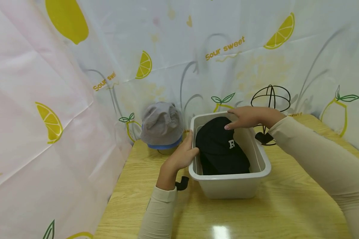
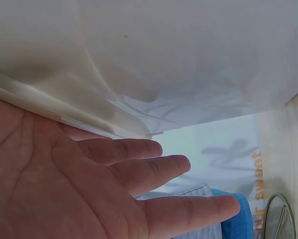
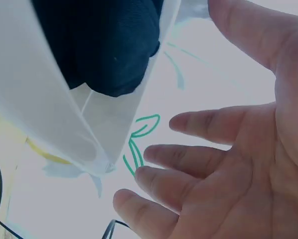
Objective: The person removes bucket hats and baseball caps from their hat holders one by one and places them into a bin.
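A black baseball cap [image 1: 219, 139] with a white letter R lies inside a white plastic bin [image 1: 231, 186]. Along the bin's left rim rests my left hand [image 1: 183, 152], its fingers straight beside the outer wall [image 2: 189, 59] and the thumb at the rim. Above the bin's back right part is my right hand [image 1: 246, 118], palm down. In the right wrist view its fingers [image 3: 204, 124] are spread and hold nothing, apart from the dark cap [image 3: 114, 45] in the bin.
Left of the bin, a grey bucket hat [image 1: 161, 121] sits over a blue hat [image 1: 164, 145] on a stand. A bare black wire hat stand [image 1: 270, 98] rises behind my right forearm. The wooden table [image 1: 131, 199] meets a lemon-print cloth [image 1: 167, 39] at its back and left.
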